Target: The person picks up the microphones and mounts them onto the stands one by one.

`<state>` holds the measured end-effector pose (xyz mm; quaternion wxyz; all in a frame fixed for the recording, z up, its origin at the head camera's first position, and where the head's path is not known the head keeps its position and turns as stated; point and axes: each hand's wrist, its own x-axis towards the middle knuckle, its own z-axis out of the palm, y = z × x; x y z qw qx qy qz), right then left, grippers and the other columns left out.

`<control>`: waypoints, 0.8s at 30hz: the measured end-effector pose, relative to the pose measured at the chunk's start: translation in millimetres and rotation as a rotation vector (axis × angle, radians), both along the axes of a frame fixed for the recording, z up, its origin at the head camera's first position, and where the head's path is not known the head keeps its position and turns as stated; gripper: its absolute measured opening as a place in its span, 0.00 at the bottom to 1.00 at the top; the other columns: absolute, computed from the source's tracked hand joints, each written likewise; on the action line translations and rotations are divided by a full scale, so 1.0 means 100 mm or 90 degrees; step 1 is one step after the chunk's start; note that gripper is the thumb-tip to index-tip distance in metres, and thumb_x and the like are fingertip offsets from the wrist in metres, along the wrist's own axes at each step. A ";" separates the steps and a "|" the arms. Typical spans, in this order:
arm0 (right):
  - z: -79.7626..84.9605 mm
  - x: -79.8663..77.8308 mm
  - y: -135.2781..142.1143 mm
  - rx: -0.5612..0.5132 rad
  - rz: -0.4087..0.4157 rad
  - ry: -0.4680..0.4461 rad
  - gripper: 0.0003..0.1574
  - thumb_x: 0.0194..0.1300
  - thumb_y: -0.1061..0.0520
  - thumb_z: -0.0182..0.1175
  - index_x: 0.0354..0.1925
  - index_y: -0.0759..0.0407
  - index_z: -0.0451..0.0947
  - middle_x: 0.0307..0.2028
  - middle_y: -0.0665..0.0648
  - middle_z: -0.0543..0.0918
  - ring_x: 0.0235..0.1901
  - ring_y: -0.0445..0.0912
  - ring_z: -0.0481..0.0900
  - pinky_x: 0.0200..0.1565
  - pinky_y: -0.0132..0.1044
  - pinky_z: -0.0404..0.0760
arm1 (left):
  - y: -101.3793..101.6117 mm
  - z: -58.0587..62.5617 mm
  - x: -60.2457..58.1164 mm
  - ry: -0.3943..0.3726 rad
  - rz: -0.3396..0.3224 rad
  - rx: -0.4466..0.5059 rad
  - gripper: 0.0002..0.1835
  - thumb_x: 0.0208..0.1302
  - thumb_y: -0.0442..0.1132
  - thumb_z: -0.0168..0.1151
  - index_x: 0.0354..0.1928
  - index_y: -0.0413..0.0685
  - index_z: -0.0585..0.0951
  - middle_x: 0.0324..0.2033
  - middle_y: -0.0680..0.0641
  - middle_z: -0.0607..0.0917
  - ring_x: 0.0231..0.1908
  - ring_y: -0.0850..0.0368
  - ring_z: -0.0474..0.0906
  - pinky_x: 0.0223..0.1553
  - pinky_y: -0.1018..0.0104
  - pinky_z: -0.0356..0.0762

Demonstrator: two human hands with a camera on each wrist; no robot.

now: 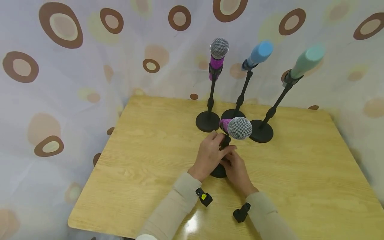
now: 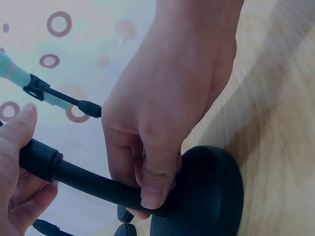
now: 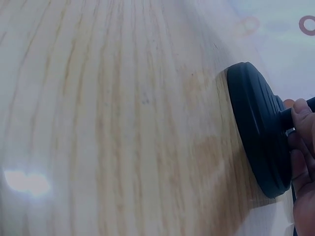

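A black microphone stand (image 2: 98, 188) with a round base (image 3: 258, 132) stands on the table, holding a purple microphone (image 1: 239, 128) with a silver mesh head. My left hand (image 1: 207, 155) grips the stand's upper pole around its thicker collar (image 2: 38, 160). Lower down, my right hand (image 2: 165, 93) pinches the thin pole just above the base, thumb on the near side. In the right wrist view only part of the right hand (image 3: 306, 132) shows, at the right edge. The hands cover much of the pole in the head view.
Behind stand three more microphones on black stands: a purple one (image 1: 216, 62) with a mesh head, a blue one (image 1: 258, 53) and a green one (image 1: 306, 61). Their bases are close to the held stand. A patterned cloth (image 1: 105, 66) hangs behind the wooden table (image 1: 144, 150).
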<state>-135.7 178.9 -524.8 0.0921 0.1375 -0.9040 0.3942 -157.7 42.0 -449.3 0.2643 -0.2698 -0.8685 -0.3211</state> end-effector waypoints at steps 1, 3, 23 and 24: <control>0.00 0.00 0.00 0.002 -0.001 0.000 0.23 0.60 0.62 0.56 0.55 0.57 0.69 0.49 0.54 0.76 0.49 0.47 0.75 0.48 0.42 0.77 | 0.01 -0.01 -0.01 0.010 0.010 -0.018 0.21 0.50 0.59 0.61 0.34 0.49 0.76 0.26 0.53 0.69 0.25 0.66 0.63 0.24 0.80 0.65; -0.01 0.01 0.00 -0.002 -0.003 0.003 0.22 0.59 0.63 0.56 0.53 0.57 0.71 0.49 0.53 0.76 0.49 0.46 0.75 0.48 0.42 0.77 | 0.02 -0.02 -0.03 0.014 0.020 -0.042 0.23 0.50 0.62 0.58 0.34 0.49 0.76 0.26 0.52 0.67 0.24 0.65 0.62 0.23 0.80 0.63; -0.04 0.06 -0.02 0.024 -0.022 0.039 0.15 0.58 0.62 0.59 0.46 0.60 0.77 0.36 0.53 0.74 0.33 0.42 0.74 0.33 0.38 0.76 | -0.05 0.01 0.00 -0.366 -0.250 0.180 0.15 0.67 0.47 0.46 0.52 0.55 0.71 0.46 0.56 0.80 0.48 0.70 0.74 0.49 0.75 0.72; -0.05 0.06 -0.02 0.023 -0.025 0.041 0.15 0.58 0.62 0.59 0.45 0.60 0.78 0.36 0.53 0.74 0.34 0.42 0.74 0.34 0.38 0.76 | -0.05 0.01 0.00 -0.368 -0.250 0.184 0.14 0.67 0.47 0.46 0.52 0.56 0.71 0.45 0.57 0.80 0.48 0.70 0.74 0.48 0.75 0.72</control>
